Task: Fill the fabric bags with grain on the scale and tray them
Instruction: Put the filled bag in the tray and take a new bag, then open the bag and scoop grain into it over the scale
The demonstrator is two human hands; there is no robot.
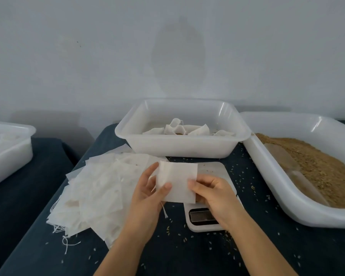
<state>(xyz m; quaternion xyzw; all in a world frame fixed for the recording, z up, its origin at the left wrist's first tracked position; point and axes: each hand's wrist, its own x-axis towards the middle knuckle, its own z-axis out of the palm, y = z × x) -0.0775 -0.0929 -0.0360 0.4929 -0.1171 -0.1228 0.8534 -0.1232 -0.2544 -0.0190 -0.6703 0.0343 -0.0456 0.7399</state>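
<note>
White fabric, one flat bag (176,181), is held above the scale (211,196) by both hands: the left hand (147,193) pinches its left edge, the right hand (214,194) pinches its lower right corner. A loose pile (94,194) of empty bags lies just left. Behind sits a tray (182,145) with several filled bags (some gaping); grain (315,168) fills the tub (287,193) at right.
</note>
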